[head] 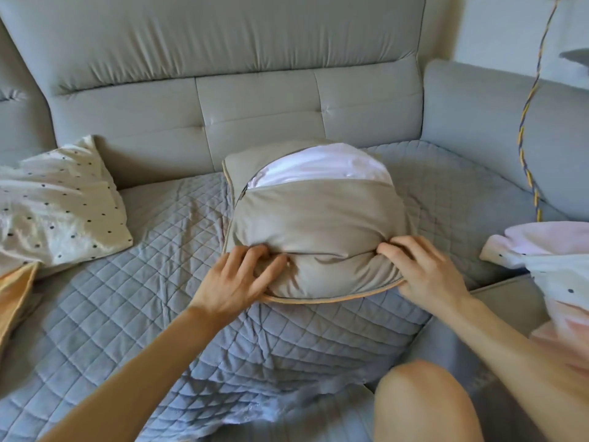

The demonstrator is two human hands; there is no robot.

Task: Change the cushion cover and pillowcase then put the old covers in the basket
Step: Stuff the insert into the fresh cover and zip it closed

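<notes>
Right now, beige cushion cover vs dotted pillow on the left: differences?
The beige cushion cover is plain with orange piping; the dotted pillow is cream with dark dots. The cover gapes, showing a white insert; the pillow shows no opening. The left hand and right hand grip the cover; the pillow lies untouched. Both lie on the sofa.

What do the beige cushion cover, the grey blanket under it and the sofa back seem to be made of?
The cushion cover looks like smooth matte woven cloth, perhaps cotton; it creases softly. The blanket seems a padded textile, quilted in diamond stitching. The sofa back shows smooth matte upholstery with tufted seams, fabric or faux leather; I cannot tell which.
</notes>
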